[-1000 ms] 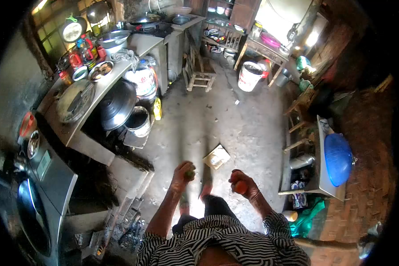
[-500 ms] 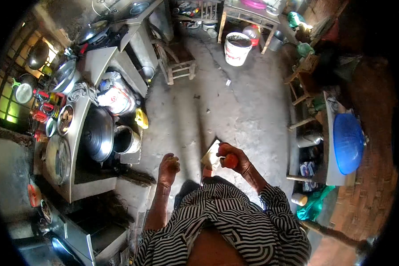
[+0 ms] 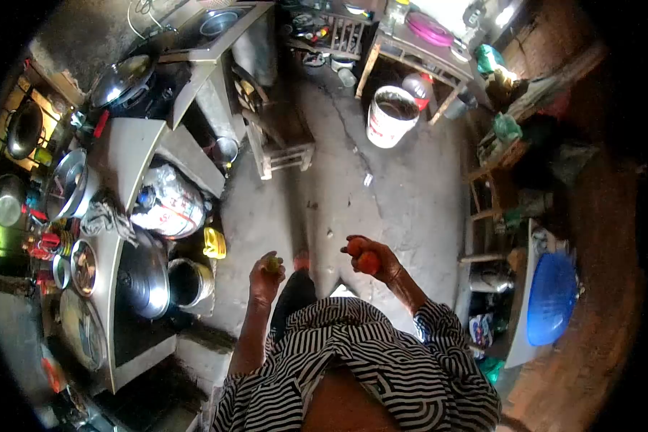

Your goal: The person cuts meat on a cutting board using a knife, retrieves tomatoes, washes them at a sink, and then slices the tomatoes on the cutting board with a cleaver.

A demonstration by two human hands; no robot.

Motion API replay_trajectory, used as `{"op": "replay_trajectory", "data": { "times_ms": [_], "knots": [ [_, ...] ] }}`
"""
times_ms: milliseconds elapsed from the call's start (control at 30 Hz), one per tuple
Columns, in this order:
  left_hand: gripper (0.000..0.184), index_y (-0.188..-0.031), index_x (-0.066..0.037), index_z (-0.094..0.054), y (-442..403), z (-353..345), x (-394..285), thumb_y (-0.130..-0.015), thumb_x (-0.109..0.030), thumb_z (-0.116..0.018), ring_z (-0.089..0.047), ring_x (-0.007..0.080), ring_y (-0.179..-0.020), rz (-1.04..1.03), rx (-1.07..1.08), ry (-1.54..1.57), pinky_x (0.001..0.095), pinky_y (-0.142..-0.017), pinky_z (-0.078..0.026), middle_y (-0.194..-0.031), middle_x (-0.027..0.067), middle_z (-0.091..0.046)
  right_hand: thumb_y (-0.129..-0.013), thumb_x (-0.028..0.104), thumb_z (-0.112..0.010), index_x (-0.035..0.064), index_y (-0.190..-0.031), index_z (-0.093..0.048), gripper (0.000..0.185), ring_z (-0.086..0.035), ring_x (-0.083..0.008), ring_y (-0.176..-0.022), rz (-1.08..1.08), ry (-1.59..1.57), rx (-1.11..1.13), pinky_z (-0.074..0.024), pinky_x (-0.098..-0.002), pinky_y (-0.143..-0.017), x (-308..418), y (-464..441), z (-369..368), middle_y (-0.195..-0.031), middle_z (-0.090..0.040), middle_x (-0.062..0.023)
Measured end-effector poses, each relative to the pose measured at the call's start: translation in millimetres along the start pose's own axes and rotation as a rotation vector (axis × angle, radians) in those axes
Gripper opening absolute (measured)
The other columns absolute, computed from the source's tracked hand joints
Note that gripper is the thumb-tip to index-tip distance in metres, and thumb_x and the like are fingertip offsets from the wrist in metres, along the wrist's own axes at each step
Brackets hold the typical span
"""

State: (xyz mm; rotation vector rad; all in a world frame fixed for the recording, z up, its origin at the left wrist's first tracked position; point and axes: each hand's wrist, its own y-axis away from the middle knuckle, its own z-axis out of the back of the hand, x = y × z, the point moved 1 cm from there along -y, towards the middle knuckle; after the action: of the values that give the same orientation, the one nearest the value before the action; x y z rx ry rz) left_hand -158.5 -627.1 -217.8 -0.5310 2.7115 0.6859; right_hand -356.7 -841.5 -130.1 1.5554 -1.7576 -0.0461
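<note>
Stepping forward has brought the yellow container (image 3: 214,243), farther ahead a moment ago, nearer the left hand (image 3: 263,285). Loads travel along: the right hand (image 3: 387,265) cups two tomatoes (image 3: 369,262), the left's curled fingers clasp something greenish (image 3: 273,265) (too small to name).

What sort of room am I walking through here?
Probably a simple home kitchen: a wok on the stove, a metal basin on the counter and a big lidded pot below.
</note>
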Motion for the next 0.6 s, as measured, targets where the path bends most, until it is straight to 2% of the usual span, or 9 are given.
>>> {"op": "replay_trajectory", "data": {
  "times_ms": [67, 167, 300, 367, 400, 433, 500, 533, 600],
  "knots": [
    [0.034, -0.106, -0.006, -0.052, -44.8, -21.6, -15.2, -0.080, -0.027, -0.051, -0.051, 0.0208, -0.064, 0.020, -0.028, 0.030, 0.0279, -0.051, -0.041, -0.086, 0.0123, -0.057, -0.077, 0.024, -0.055, -0.0008, -0.116, -0.041, 0.048, -0.058, -0.0222, -0.061, 0.029, -0.016, -0.011, -0.0513, -0.0324, -0.055, 33.0, -17.8, -7.2, -0.098, -0.053, -0.0209],
    [0.029, -0.101, -0.007, -0.054, -106.8, -55.8, -34.2, -0.080, -0.027, -0.050, -0.052, 0.0197, -0.060, 0.062, -0.127, -0.002, 0.0267, -0.047, -0.042, -0.083, 0.0125, -0.057, -0.077, 0.027, -0.055, -0.0004, -0.112, -0.043, 0.046, -0.058, -0.0218, -0.057, 0.013, 0.151, -0.038, -0.0512, -0.0319, -0.053, 82.9, -40.3, -25.8, -0.086, -0.057, -0.0162],
    [0.024, -0.095, -0.008, -0.054, -193.7, -97.3, -44.9, -0.080, -0.027, -0.051, -0.051, 0.0168, -0.053, 0.166, -0.126, -0.089, 0.0248, -0.040, -0.039, -0.079, 0.0106, -0.057, -0.077, 0.028, -0.055, 0.0001, -0.109, -0.044, 0.043, -0.058, -0.0219, -0.055, -0.002, 0.201, -0.105, -0.0508, -0.0313, -0.051, 136.4, -89.4, -20.8, -0.082, -0.057, -0.0149],
    [0.025, -0.095, -0.008, -0.053, -231.6, -120.9, -46.7, -0.079, -0.028, -0.051, -0.049, 0.0152, -0.051, 0.215, 0.047, -0.180, 0.0235, -0.039, -0.038, -0.077, 0.0097, -0.057, -0.078, 0.028, -0.055, 0.0015, -0.108, -0.045, 0.041, -0.058, -0.0220, -0.056, 0.044, 0.201, -0.154, -0.0506, -0.0320, -0.050, 166.2, -114.7, -10.5, -0.081, -0.057, -0.0144],
    [0.027, -0.096, -0.008, -0.052, -248.4, -136.1, -39.7, -0.079, -0.030, -0.050, -0.048, 0.0146, -0.049, 0.170, -0.138, -0.187, 0.0227, -0.038, -0.036, -0.075, 0.0095, -0.056, -0.080, 0.028, -0.052, 0.0027, -0.108, -0.045, 0.039, -0.058, -0.0222, -0.056, 0.014, 0.231, -0.146, -0.0504, -0.0325, -0.050, 180.6, -130.0, 8.0, -0.080, -0.057, -0.0142],
    [0.027, -0.096, -0.008, -0.052, -268.5, -145.5, -38.0, -0.079, -0.030, -0.050, -0.048, 0.0146, -0.049, 0.143, -0.151, -0.183, 0.0227, -0.038, -0.036, -0.075, 0.0095, -0.056, -0.080, 0.028, -0.052, 0.0027, -0.108, -0.045, 0.039, -0.058, -0.0222, -0.056, -0.001, 0.239, -0.121, -0.0504, -0.0325, -0.050, 200.7, -143.0, 14.2, -0.080, -0.057, -0.0142],
    [0.026, -0.095, -0.008, -0.050, -312.3, -158.2, -37.7, -0.079, -0.029, -0.050, -0.047, 0.0142, -0.044, 0.138, -0.018, -0.128, 0.0224, -0.033, -0.030, -0.071, 0.0094, -0.055, -0.082, 0.029, -0.050, 0.0034, -0.108, -0.046, 0.037, -0.058, -0.0221, -0.056, -0.024, 0.136, -0.077, -0.0497, -0.0317, -0.050, 238.3, -171.2, 29.0, -0.079, -0.057, -0.0140],
    [0.027, -0.094, -0.008, -0.050, -337.8, -159.0, -34.8, -0.079, -0.031, -0.050, -0.046, 0.0137, -0.042, 0.171, -0.098, -0.155, 0.0222, -0.032, -0.030, -0.071, 0.0097, -0.055, -0.083, 0.032, -0.048, 0.0035, -0.108, -0.046, 0.037, -0.057, -0.0221, -0.055, 0.016, 0.163, -0.064, -0.0492, -0.0312, -0.050, 254.4, -188.6, 44.9, -0.079, -0.057, -0.0134],
    [0.026, -0.093, -0.009, -0.051, -370.8, -168.9, -33.8, -0.079, -0.030, -0.050, -0.047, 0.0137, -0.042, 0.135, -0.103, -0.103, 0.0219, -0.032, -0.031, -0.070, 0.0098, -0.055, -0.084, 0.032, -0.047, 0.0035, -0.108, -0.046, 0.038, -0.057, -0.0218, -0.056, 0.021, 0.239, -0.026, -0.0492, -0.0314, -0.050, 291.7, -214.6, 57.0, -0.080, -0.057, -0.0129]
  ]
}}
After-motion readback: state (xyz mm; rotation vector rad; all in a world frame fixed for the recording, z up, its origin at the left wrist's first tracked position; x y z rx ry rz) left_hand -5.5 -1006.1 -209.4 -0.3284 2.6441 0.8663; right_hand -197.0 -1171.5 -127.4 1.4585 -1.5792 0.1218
